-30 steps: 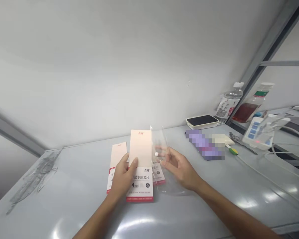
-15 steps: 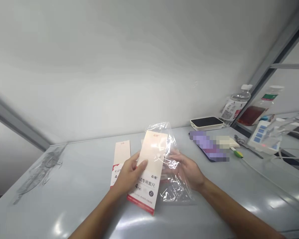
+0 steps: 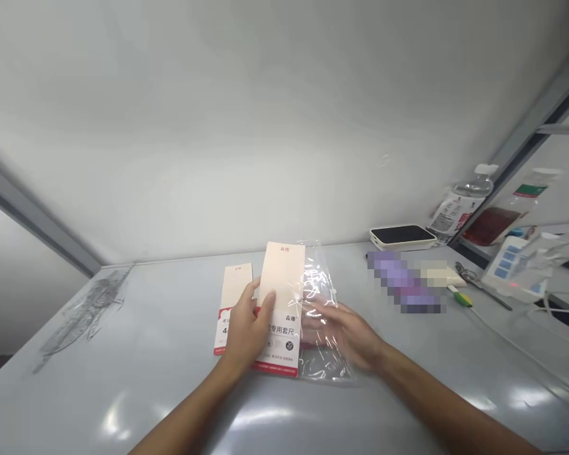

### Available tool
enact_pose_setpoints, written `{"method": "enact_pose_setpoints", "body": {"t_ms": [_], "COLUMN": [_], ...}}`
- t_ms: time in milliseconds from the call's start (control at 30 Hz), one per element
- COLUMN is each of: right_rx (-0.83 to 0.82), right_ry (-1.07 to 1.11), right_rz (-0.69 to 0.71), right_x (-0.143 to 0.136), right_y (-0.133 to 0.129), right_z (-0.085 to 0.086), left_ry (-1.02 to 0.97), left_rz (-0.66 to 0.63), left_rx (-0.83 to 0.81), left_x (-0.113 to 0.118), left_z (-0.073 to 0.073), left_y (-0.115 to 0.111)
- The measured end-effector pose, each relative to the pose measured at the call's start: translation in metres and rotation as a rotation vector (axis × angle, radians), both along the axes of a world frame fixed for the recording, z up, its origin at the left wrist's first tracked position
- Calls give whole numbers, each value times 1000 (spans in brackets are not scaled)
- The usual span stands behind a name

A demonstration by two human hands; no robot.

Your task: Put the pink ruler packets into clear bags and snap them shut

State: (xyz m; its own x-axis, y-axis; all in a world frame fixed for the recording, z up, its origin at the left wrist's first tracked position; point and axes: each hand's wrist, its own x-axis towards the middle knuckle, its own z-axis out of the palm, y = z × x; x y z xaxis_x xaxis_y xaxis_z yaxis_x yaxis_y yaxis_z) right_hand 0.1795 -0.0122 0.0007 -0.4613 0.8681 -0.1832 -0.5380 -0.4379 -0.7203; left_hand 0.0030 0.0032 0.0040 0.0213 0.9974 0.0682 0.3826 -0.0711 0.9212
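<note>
Near the middle of the table, my left hand (image 3: 247, 325) grips the left edge of a pale card packet (image 3: 283, 278) with a red bottom band, thumb on its front. A clear plastic bag (image 3: 325, 360) lies behind and to the right of this packet. My right hand (image 3: 348, 328) is at the bag, its fingers reaching left behind or inside the clear film; their exact hold is blurred by glare. Another pale and red packet (image 3: 237, 284) rests on the table to the left, partly covered by my left hand.
The grey table (image 3: 171, 392) meets a white wall. To the right are a phone (image 3: 403, 235), a blurred purple item (image 3: 398, 278), scissors (image 3: 483, 284), a green-tipped cable (image 3: 463, 299), a power strip (image 3: 507, 268) and two bottles (image 3: 459, 205). Crumpled clear plastic (image 3: 83, 309) lies left.
The held packet has turned more upright and shifted slightly left against the bag, covering less of it. My right hand has moved a little with the bag. The camera view has shifted slightly.
</note>
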Motion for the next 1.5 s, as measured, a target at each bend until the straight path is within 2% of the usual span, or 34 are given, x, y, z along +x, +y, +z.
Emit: {"method": "enact_pose_setpoints", "body": {"t_ms": [133, 333, 567, 767, 933, 1067, 1167, 1300, 1500], "right_rx": [-8, 44, -11, 41, 91, 100, 109, 121, 66], "right_ry": [7, -63, -52, -63, -101, -123, -111, -81, -85], "right_rz": [36, 79, 47, 130, 115, 72, 85, 108, 160], "right_x": [-2, -7, 3, -1, -5, -5, -2, 2, 1], "right_y": [-1, -4, -2, -4, -6, -5, -3, -2, -3], "right_z": [-3, -3, 3, 1, -3, -5, -4, -2, -6], "left_ry": [26, -26, -50, -2, -59, -239, -289, -297, -171], "left_rz": [47, 28, -3, 27, 86, -9, -62, -31, 54], "left_rx": [26, 7, 30, 42, 35, -74, -139, -83, 55], "left_x": [1, 3, -3, 0, 6, 1, -4, -6, -5], "left_z": [1, 5, 11, 11, 12, 6, 1, -2, 6], "left_y": [-3, -5, -1, -3, -4, 5, 12, 14, 8]}}
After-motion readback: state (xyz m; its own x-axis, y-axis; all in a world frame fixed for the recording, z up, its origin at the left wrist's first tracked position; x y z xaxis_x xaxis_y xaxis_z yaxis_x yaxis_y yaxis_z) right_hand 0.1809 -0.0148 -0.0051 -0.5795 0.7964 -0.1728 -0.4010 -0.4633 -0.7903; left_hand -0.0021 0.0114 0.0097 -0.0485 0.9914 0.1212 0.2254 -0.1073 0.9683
